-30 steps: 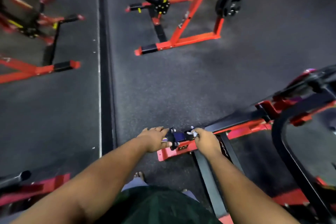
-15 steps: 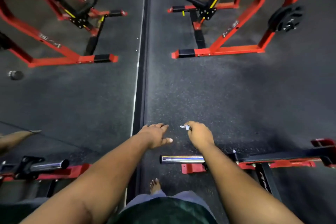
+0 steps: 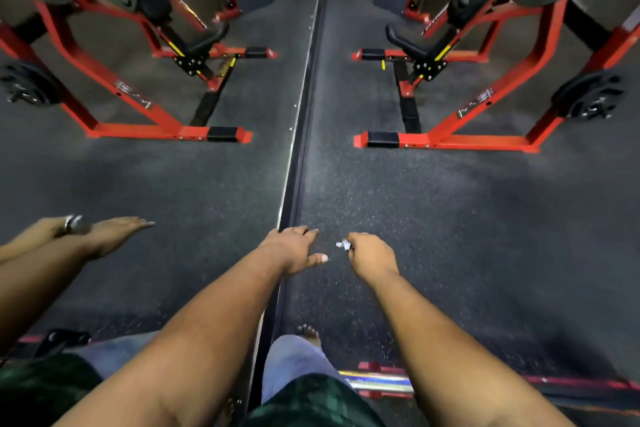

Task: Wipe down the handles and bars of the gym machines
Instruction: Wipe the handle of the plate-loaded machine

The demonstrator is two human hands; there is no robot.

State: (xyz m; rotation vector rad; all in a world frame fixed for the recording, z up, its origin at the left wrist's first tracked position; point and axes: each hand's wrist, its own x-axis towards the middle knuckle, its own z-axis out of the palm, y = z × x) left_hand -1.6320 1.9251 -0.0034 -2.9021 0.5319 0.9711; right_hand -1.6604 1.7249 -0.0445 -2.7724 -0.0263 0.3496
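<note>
Mirror glass (image 3: 145,184) fills the left half of the view, so the reflected arms (image 3: 69,239) and the red frame seen there are only doubles of what stands on the right. At its foot a dark base strip (image 3: 301,135) runs away along the floor and marks where wall and room meet.

Just right of that strip the left hand (image 3: 294,250) is held out flat, with its fingers spread and nothing in them; it is judged to be kept free for steadying or for reaching the next bar. Near it, but not touching, the right hand (image 3: 372,258) is curled into a fist around a small pale cloth (image 3: 343,245), of which only a crumpled corner is seen past the knuckles; it may equally be a paper wipe, since the scrap is too small to be sure. The wiper is thus kept ready in the working hand between surfaces.

A chrome bar (image 3: 377,385) is seen low down, beside the right forearm and below both hands, on a red base rail (image 3: 571,383); neither hand is touching it. A bare foot (image 3: 308,333) is planted on the speckled black rubber floor (image 3: 450,218).

Further off, well apart from the hands, a red plate-loaded machine (image 3: 450,140) is set with black weight plates (image 3: 588,95) and a padded seat (image 3: 405,40), whose handles are presumably still to be wiped.
</note>
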